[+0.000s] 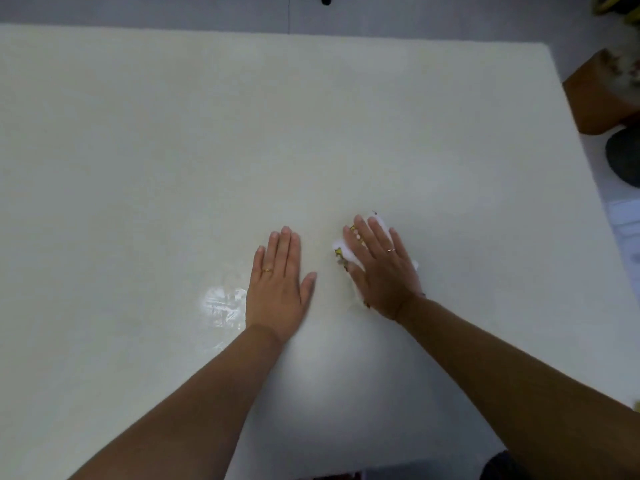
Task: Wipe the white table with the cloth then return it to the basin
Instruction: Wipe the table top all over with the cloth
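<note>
A broad white matte counter [242, 133] fills nearly the whole head view, with a strip of pale grey floor seen beyond its far edge. A shiny wet patch [221, 306] is seen on the surface just to the left of the left wrist. To the right of the counter, a brown box-like object [599, 95] and a dark rounded object [625, 157] are partly cut off by the frame edge; what they are cannot be told. The left hand [278, 282] is laid flat on the counter, palm down, fingers extended and close together, nothing held; a thin gold ring is worn on one finger. The right hand [381, 268] is pressed palm down on a small white cloth with yellow and dark markings [346, 252], its grip wide and flat, fingers spread over the fabric. The cloth is largely covered, showing only around the fingers and thumb. The hands lie near each other, apart.
</note>
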